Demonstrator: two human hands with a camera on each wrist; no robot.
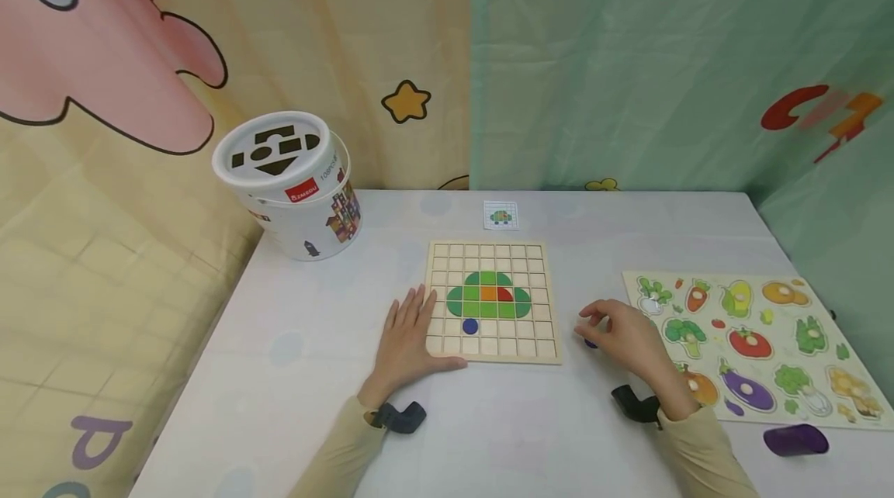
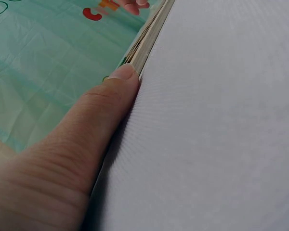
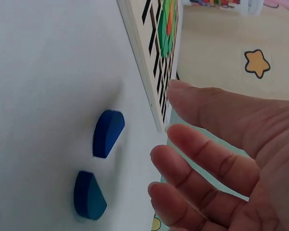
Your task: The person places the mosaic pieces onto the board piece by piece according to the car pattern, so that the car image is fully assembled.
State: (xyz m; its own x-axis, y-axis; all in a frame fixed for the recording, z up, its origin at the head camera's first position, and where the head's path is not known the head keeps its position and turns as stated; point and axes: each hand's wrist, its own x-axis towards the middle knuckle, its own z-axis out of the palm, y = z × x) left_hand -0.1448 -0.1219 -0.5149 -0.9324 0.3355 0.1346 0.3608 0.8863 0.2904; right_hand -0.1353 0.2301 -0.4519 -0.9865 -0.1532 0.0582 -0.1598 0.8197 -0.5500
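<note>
White shape-sorter bucket (image 1: pixel 293 186), vegetable peg puzzle (image 1: pixel 757 343), purple cup (image 1: pixel 796 440), pattern card (image 1: pixel 500 215)

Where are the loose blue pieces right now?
In the right wrist view, two blue pieces lie on the white table, just off the grid board's edge, beside the right hand's fingers.

We are resting our left hand (image 1: pixel 408 335) flat on the table (image 1: pixel 293 374), with the fingers touching the left edge of the wooden grid board (image 1: pixel 493 301). On the board a green shape with orange and red tiles is lying, and a blue round piece (image 1: pixel 470 325) below it. Our right hand (image 1: pixel 624 333) is hovering with curled fingers over a small blue piece (image 1: pixel 590 344), just right of the board. A vegetable puzzle (image 1: pixel 754 347) is lying further right, and a white bucket (image 1: pixel 289 184) is standing far left.
</note>
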